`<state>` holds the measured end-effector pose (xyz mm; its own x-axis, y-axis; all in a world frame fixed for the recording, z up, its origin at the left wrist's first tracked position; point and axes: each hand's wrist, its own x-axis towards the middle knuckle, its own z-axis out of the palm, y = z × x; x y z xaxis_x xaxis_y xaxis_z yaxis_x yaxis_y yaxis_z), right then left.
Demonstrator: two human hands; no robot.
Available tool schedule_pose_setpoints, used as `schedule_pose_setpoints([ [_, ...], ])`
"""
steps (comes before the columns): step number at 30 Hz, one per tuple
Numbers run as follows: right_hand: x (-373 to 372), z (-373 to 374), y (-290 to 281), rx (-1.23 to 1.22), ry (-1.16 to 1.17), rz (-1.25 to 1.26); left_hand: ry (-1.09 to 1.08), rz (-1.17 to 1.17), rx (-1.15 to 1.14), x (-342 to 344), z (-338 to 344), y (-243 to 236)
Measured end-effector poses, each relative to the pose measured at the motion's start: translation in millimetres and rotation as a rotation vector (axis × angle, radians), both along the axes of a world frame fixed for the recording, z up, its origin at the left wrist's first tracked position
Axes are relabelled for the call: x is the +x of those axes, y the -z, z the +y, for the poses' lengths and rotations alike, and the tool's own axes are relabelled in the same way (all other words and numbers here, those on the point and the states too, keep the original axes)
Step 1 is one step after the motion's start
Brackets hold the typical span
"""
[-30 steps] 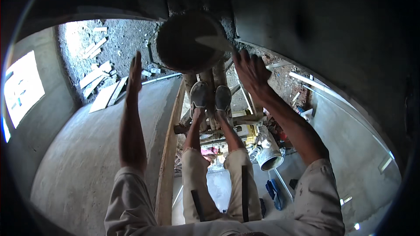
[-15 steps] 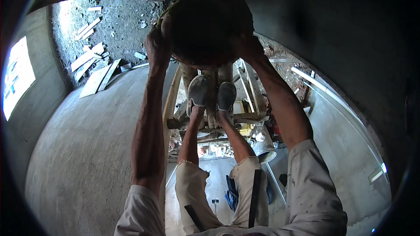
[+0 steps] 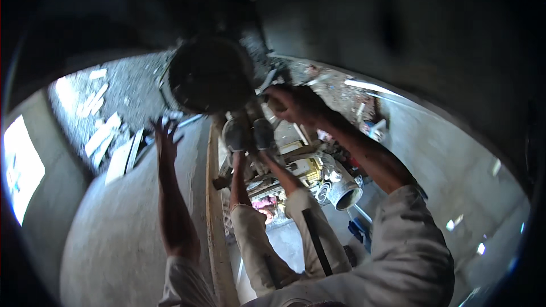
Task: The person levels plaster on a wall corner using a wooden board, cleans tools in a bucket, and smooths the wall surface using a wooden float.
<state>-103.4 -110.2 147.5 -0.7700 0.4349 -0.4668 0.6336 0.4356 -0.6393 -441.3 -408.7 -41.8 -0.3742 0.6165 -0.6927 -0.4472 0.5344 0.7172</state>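
Note:
A dark, round basin (image 3: 207, 77) stands beyond my feet, too shadowed to tell what it holds. My left hand (image 3: 166, 137) hangs in the air to the near left of it, fingers spread, with nothing in them. On the right, my right hand (image 3: 293, 104) is just off the basin's side, fingers bent and apart, holding nothing that I can see. Both shoes (image 3: 236, 135) rest on narrow timber between my arms and the basin.
A long wooden beam (image 3: 219, 222) runs along my left, beside a plastered wall (image 3: 131, 227). Loose boards (image 3: 122, 156) lie on the rubble floor at far left. Below right hang or stand a grey bucket (image 3: 345, 194) and a yellow object (image 3: 310, 170). Another plastered wall (image 3: 438, 148) rises right.
Both hands have let go of the basin and drawn apart from it. The left came down and left. My view has turned and shifted, and the basin now appears lower and farther left.

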Motion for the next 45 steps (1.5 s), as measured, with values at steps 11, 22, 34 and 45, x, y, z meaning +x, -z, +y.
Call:
schedule_pose_setpoints([
  [11, 108.1, -14.9, -416.2, -0.037, 0.214, 0.291, 0.607, -0.402, -0.507, 216.3, -206.8, -262.7],
  [22, 374.0, -5.3, -654.2, 0.632, 1.184, 0.101, 0.593, -0.222, -0.380, 209.4, -86.4, -339.1],
  [34, 230.9, -70.0, -362.4, 0.368, 0.585, -0.384, 0.038, 0.036, -0.408, 124.8, 9.1, -205.2],
  [45, 12.3, -35.0, 69.0, 0.711, -0.224, -0.306, 0.207, 0.346, -0.157, 19.0, 104.9, 51.1],
])
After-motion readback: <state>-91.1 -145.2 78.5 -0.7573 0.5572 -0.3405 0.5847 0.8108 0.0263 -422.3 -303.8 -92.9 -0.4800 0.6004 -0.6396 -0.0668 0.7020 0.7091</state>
